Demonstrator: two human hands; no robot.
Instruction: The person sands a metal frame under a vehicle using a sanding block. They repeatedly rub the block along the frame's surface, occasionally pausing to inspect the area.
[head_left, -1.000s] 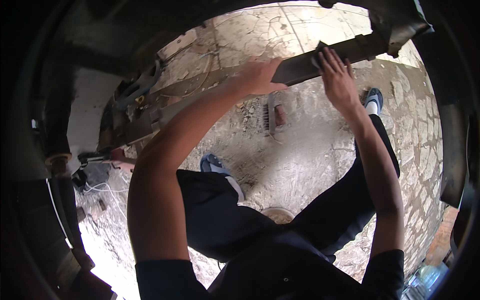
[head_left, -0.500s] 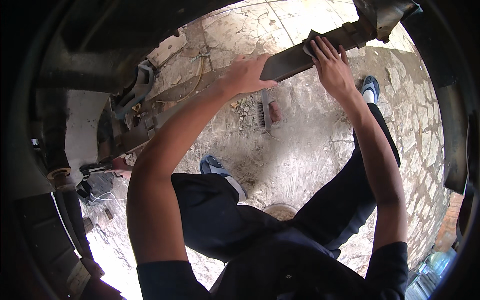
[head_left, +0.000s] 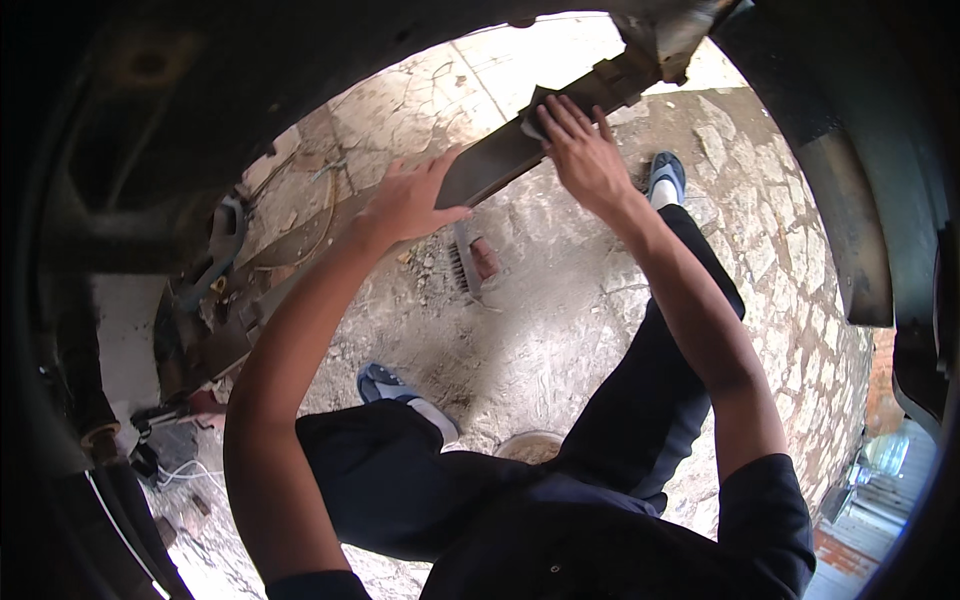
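Observation:
A long, flat, dark metal bar (head_left: 490, 168) runs slantwise across the upper middle, under a vehicle-like frame. My left hand (head_left: 405, 200) grips it at the lower left, thumb along the near edge and fingers over the far edge. Farther up the bar, my right hand (head_left: 585, 165) presses a dark sheet of sandpaper (head_left: 536, 104) against the surface. Its fingers lie nearly flat over the sheet, hiding part of it. Beyond this hand, a clamp-like band (head_left: 612, 82) wraps the bar close to its bracket (head_left: 672, 45).
Below the bar, a wire brush (head_left: 463, 262) lies beside a reddish block (head_left: 484, 258) on the dusty floor. A grey-blue handled tool (head_left: 225, 240) and a white cable (head_left: 190, 470) are at left. A round container (head_left: 530, 447) sits between my legs. Dark metal parts hang on both sides.
The whole scene has shifted left in the view, with the bar and floor things slightly lower. Both hands keep nearly the same places on the bar, and the sandpaper stays under my right fingers.

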